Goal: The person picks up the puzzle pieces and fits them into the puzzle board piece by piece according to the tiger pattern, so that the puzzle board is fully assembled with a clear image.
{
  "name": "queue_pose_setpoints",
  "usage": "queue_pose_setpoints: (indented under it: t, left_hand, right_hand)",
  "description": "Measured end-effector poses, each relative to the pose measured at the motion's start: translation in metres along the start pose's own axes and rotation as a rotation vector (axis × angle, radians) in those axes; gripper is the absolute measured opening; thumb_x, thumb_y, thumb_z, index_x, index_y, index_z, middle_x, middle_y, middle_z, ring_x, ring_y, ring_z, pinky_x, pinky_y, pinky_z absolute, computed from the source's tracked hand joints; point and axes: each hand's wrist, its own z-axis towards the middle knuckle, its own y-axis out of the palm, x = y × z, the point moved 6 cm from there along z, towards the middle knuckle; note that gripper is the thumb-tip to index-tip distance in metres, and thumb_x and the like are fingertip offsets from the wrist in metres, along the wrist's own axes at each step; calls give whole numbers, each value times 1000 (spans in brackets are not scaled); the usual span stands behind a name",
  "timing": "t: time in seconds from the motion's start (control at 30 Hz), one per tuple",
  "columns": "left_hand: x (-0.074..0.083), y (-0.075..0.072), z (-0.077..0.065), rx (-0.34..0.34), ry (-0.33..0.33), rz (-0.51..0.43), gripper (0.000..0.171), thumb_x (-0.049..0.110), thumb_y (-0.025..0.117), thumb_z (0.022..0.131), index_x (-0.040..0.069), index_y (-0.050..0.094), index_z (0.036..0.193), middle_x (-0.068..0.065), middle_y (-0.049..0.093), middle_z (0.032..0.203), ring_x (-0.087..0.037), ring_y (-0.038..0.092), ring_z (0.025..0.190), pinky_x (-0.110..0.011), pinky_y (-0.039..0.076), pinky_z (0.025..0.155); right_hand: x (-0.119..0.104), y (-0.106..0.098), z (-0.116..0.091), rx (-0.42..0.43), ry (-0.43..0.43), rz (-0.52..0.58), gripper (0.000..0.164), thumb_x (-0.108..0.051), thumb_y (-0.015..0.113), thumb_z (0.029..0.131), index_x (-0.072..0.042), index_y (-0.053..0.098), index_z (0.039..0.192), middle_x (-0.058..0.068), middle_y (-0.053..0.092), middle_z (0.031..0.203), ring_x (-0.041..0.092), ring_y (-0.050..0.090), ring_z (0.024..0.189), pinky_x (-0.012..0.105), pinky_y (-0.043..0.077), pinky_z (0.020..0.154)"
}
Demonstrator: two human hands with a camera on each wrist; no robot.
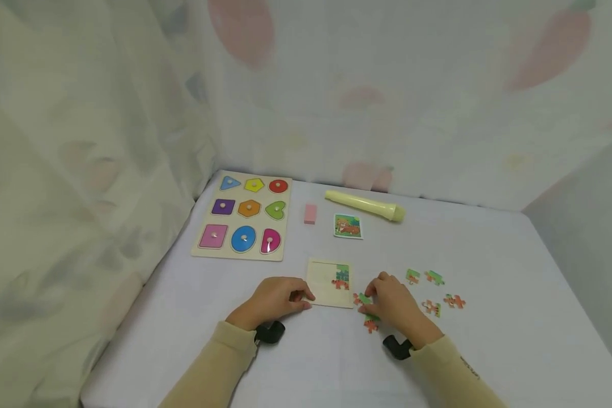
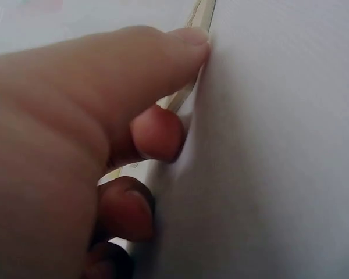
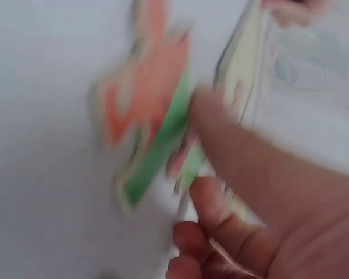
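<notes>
Across the white tabletop (image 1: 530,323), a shape board (image 1: 233,221) fills the far left corner. Nearer the front edge are the left hand (image 1: 280,296), its bent fingers gripping the puzzle tray (image 1: 322,288) mid-tabletop, and the right hand (image 1: 394,300), fingers narrow. A yellow microphone (image 1: 362,204) lies along the far edge — a picture card (image 1: 348,226) and pink block (image 1: 310,214) just before it. Smallest, one puzzle piece (image 1: 364,298) is pinched in the right fingers — four loose pieces (image 1: 455,301) lie toward the right edge.
</notes>
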Motion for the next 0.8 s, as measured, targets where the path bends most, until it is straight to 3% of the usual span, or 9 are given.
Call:
queue_pose_setpoints:
  t: [0.13, 0.23, 0.33, 0.5, 0.6, 0.8]
  left_hand:
    - [-1, -3, -1, 17, 7, -15, 13, 29, 82, 93, 27, 79, 106, 17, 55, 76, -4, 53, 72, -27, 43, 68]
    - [-1, -3, 0, 22, 19, -16, 12, 28, 83, 93, 27, 79, 105, 18, 55, 76, -3, 53, 71, -27, 43, 67]
    - [-2, -3, -1, 22, 21, -8, 11, 29, 83, 93, 27, 79, 104, 18, 55, 75, -3, 52, 71, -26, 43, 67]
    - [0, -3, -2, 17, 31, -6, 11, 27, 82, 94, 26, 79, 105, 18, 54, 75, -2, 52, 70, -26, 43, 66]
    - [1, -3, -1, 12, 41, -13, 10, 27, 81, 95, 26, 80, 104, 18, 54, 75, -2, 51, 70, -25, 43, 66]
    - [4, -5, -1, 25, 54, 1, 9, 26, 81, 95, 26, 80, 104, 19, 53, 74, 0, 51, 70, -25, 43, 66]
  right_hand:
    - [5, -1, 1, -44, 38, 199, 26, -12, 89, 85, -10, 65, 92, 1, 56, 85, 18, 51, 76, 36, 45, 70]
    - [6, -9, 3, -64, 28, 273, 19, -6, 84, 89, -10, 67, 96, 0, 62, 87, 17, 56, 80, 37, 48, 72]
    - [0, -18, 13, -71, -48, 315, 13, -8, 78, 95, -7, 75, 108, 0, 69, 96, 16, 61, 83, 37, 51, 75]
    - [-20, -25, 41, -103, -237, 338, 27, -6, 68, 101, -6, 75, 127, -2, 69, 102, 14, 59, 88, 35, 49, 79]
    - [-30, -25, 54, -95, -258, 362, 24, -3, 68, 101, -6, 75, 124, -2, 67, 98, 15, 60, 88, 36, 49, 79]
    - [-39, -20, 76, -33, -162, 432, 8, -5, 74, 97, -9, 72, 104, 0, 69, 93, 15, 65, 86, 37, 53, 80]
